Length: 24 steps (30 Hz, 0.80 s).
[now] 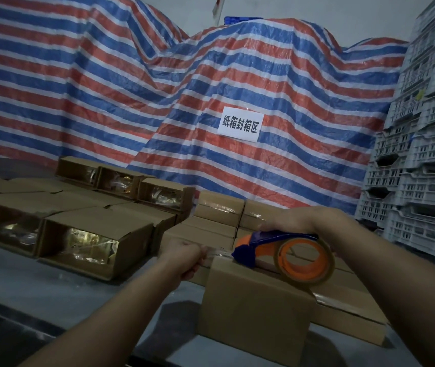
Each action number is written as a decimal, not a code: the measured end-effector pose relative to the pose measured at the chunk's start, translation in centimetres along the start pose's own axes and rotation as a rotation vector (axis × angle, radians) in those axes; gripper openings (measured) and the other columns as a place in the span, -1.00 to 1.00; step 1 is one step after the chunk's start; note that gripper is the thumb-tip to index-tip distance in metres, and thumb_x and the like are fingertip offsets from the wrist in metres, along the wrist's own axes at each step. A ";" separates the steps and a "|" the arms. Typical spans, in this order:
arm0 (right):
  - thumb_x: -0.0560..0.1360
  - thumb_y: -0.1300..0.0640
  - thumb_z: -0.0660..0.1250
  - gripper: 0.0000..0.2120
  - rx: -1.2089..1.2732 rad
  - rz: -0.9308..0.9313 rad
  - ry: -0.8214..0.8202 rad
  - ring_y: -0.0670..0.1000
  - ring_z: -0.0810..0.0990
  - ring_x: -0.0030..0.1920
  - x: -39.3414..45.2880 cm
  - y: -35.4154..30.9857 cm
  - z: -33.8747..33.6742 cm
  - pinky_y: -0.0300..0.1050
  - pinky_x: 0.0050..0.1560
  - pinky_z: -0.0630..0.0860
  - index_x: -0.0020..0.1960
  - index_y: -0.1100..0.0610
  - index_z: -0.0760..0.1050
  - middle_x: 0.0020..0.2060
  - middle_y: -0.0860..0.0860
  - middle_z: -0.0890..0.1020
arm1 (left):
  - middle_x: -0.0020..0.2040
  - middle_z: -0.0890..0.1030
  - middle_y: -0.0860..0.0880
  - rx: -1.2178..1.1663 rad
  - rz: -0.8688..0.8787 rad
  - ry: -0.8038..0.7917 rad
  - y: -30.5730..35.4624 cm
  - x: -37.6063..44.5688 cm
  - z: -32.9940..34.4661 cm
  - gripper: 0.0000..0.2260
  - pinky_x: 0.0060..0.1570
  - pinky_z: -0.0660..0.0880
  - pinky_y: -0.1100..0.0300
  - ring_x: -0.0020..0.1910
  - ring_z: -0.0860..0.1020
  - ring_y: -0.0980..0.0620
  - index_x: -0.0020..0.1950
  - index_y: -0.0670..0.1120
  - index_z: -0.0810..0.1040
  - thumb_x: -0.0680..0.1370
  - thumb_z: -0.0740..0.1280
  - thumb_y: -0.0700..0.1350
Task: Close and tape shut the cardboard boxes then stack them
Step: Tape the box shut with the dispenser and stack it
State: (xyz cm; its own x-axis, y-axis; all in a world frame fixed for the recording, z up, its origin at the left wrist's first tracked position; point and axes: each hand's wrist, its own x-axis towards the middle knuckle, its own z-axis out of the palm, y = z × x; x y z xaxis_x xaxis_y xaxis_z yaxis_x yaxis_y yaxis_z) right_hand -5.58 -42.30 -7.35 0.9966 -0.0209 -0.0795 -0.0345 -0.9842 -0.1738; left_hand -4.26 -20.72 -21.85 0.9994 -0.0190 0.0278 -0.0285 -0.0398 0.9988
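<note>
Tape goes onto a closed brown cardboard box on the grey worktop: right hand grips the blue-and-orange tape dispenser, left hand pinches the tape end. Sealed boxes sit behind; open-ended boxes wait at left.

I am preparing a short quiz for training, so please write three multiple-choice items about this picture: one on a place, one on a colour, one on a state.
1. Where does the tape dispenser rest?
A. on top of the near cardboard box
B. on the grey crates
C. on the floor

2. What colour is the core of the tape roll?
A. green
B. orange
C. white

3. What is the left hand doing?
A. hanging idle
B. lying flat on the table
C. pinching the tape end at the box edge

Answers: 1 A, the right hand presses it onto the box top; 2 B, the inner ring is orange; 3 C, its fingers are curled on the clear strip.
</note>
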 end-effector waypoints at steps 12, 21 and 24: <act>0.64 -0.23 0.17 -0.66 -0.049 -0.009 0.016 -0.14 0.61 -0.23 -0.4 -0.3 0.2 -0.25 -0.16 0.43 0.13 -0.02 0.55 -0.21 -0.07 0.65 | -0.20 0.53 -0.04 0.022 0.013 0.107 -1.6 -0.1 2.2 -0.85 -0.45 0.37 0.30 -0.36 0.41 0.10 -0.03 -0.08 0.47 0.60 0.31 0.00; 0.62 -0.25 0.20 -0.68 -0.043 -0.008 0.029 -0.13 0.63 -0.19 0.0 -0.3 0.2 -0.22 -0.14 0.44 0.07 -0.03 0.54 -0.20 -0.06 0.67 | -0.17 0.52 -0.03 0.199 0.028 0.097 -1.4 0.0 2.3 -0.76 -0.46 0.34 0.29 -0.34 0.43 0.11 0.08 -0.11 0.50 0.60 0.28 0.06; 0.62 -0.26 0.18 -0.68 -0.080 -0.021 0.029 -0.14 0.63 -0.21 0.1 -0.3 0.3 -0.22 -0.14 0.45 0.04 -0.04 0.55 -0.24 -0.08 0.67 | -0.10 0.54 -0.07 0.195 -0.002 0.080 -1.3 0.0 2.1 -0.66 -0.44 0.36 0.25 -0.31 0.48 0.09 0.20 -0.15 0.48 0.59 0.29 0.08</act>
State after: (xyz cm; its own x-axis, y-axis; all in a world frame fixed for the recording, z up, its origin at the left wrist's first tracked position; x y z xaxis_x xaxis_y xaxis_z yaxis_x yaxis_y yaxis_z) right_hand -5.46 -41.93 -7.55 0.9988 -0.0036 -0.0484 -0.0082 -0.9953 -0.0960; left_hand -4.29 -22.77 -23.29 0.9975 0.0609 0.0362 -0.0212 -0.2322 0.9724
